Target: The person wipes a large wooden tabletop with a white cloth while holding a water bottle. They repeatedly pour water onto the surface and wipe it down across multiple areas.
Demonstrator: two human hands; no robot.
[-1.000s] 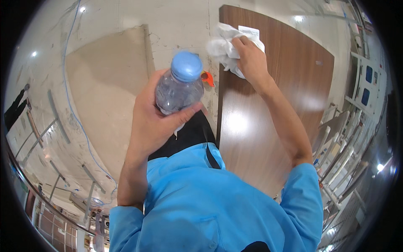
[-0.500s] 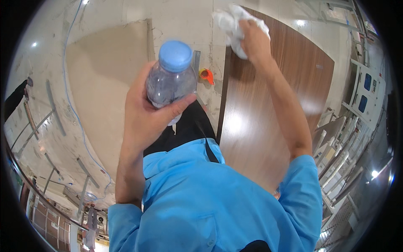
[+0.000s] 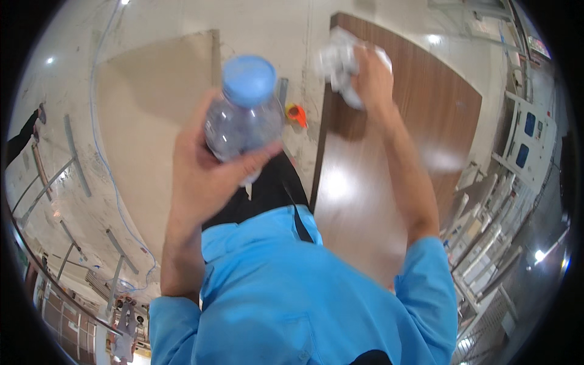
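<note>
My left hand point(image 3: 207, 170) is wrapped round a clear plastic bottle point(image 3: 243, 131) with a wide blue cap point(image 3: 249, 79), held upright in front of me. What the bottle contains is hard to make out. In my right hand point(image 3: 374, 79) is a crumpled white cloth point(image 3: 342, 67), slightly blurred. The cloth lies over the far left edge of a dark brown wood-grain panel point(image 3: 377, 182); whether it touches the surface I cannot tell. Light glares off the panel's face.
An orange-and-yellow tape measure point(image 3: 296, 115) lies left of the panel beside a grey metal strip point(image 3: 283, 91). A beige board point(image 3: 158, 109) and a blue cable point(image 3: 94, 109) are further left. Metal frames point(image 3: 486, 225) and a white control box point(image 3: 528, 137) stand right. Another person's leg point(image 3: 24, 140) shows far left.
My right hand has drawn the white cloth a little nearer along the panel's left edge. The bottle in my left hand has shifted slightly left and tilted a bit.
</note>
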